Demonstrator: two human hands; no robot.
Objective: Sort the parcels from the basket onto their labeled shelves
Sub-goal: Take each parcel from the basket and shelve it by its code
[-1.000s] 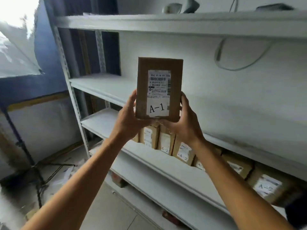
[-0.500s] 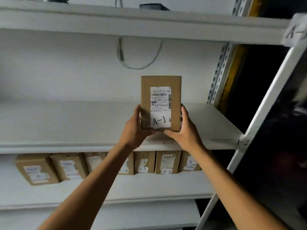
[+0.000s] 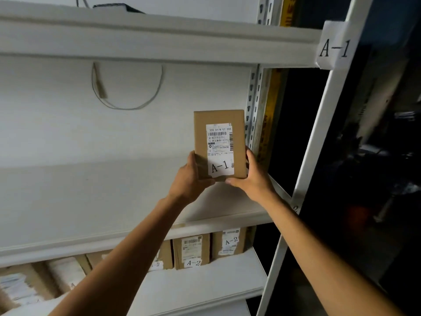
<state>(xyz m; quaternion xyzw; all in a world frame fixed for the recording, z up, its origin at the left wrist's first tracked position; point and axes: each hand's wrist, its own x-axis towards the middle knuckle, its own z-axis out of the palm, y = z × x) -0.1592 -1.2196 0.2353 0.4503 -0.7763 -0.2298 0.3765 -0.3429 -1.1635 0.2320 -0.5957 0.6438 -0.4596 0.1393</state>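
I hold a small brown cardboard parcel point(image 3: 219, 144) upright, its white label marked A-1 facing me. My left hand point(image 3: 192, 179) grips its lower left edge and my right hand point(image 3: 250, 179) grips its lower right edge. The parcel is above the right end of a white shelf board point(image 3: 91, 201), near the rear upright. A paper tag reading A-1 point(image 3: 333, 47) is stuck on the front post at the level of the board above. The basket is out of sight.
The shelf below holds a row of brown parcels marked A-2 point(image 3: 191, 253). A white front post point(image 3: 319, 142) slants at the right, with dark space beyond it. A grey cable loop point(image 3: 127, 103) hangs on the back wall.
The view swung from the rack's left side to its right end. Both hands carried the parcel right and further in over the shelf board. The A-1 tag came into full view.
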